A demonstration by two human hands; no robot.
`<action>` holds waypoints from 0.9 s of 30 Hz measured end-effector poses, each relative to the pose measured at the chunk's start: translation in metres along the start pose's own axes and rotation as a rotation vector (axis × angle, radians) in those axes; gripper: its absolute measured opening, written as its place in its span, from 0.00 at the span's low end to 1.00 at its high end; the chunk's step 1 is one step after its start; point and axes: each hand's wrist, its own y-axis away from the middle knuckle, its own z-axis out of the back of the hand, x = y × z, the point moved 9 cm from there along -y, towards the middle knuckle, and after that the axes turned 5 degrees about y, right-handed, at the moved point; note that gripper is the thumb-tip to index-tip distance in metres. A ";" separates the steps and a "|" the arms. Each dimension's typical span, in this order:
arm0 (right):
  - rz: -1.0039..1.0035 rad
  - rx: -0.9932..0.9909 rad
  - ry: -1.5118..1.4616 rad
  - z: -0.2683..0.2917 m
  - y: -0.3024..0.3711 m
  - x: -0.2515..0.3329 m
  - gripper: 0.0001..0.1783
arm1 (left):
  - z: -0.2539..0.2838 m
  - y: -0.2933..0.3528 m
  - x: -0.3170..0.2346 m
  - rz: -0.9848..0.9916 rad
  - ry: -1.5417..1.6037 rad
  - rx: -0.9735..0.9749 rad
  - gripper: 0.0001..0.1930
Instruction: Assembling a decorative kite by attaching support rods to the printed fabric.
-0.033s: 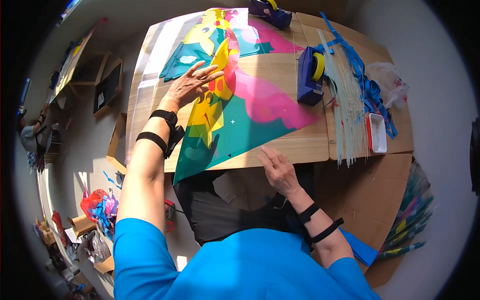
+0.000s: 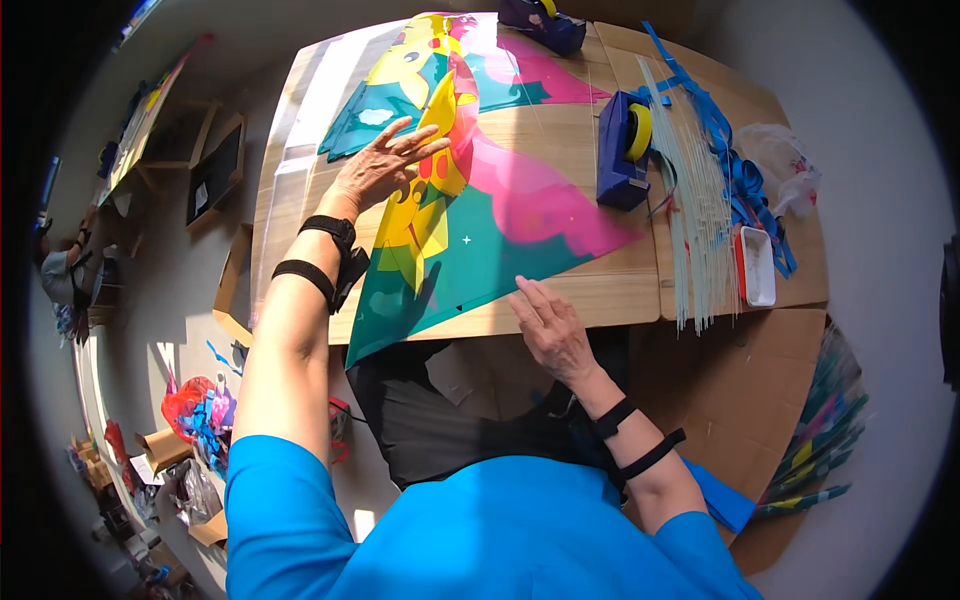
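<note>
A triangular kite sail [image 2: 520, 215] in green, pink and yellow lies on the wooden table, its lower left corner jutting past the front edge. Across its yellow left side reaches my left hand [image 2: 385, 168], open, fingers spread and apparently resting on the fabric. My right hand [image 2: 552, 335] is open too, its fingers stretched toward the sail's lower green edge at the table's front; whether the tips touch it I cannot tell. Farther back lie more printed sails [image 2: 400, 75] in the same colours, partly under this one.
A dark blue tape dispenser [image 2: 622, 160] with yellow tape stands right of the sail, another dispenser [image 2: 545, 25] at the back. Beyond are thin pale rods [image 2: 695, 220], blue ribbon [image 2: 745, 180], a plastic bag [image 2: 780, 165] and a red-and-white tray [image 2: 757, 266]. Another person [image 2: 62, 270] is at far left.
My right hand has shifted slightly up and left, closer to the sail's lower edge. My left hand stays nearly in place.
</note>
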 end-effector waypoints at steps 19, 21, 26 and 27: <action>-0.749 -0.232 -0.133 -0.050 -0.117 -0.221 0.10 | -0.041 0.125 -0.158 0.871 0.633 -0.080 0.36; -0.801 -0.143 -0.038 -0.079 -0.133 -0.256 0.11 | -0.060 0.133 -0.151 0.853 0.678 -0.029 0.35; -0.813 0.023 0.152 -0.112 -0.153 -0.279 0.13 | -0.064 0.139 -0.147 0.813 0.669 -0.014 0.34; -0.853 0.035 0.060 -0.115 -0.155 -0.283 0.11 | -0.064 0.139 -0.148 0.816 0.677 -0.015 0.34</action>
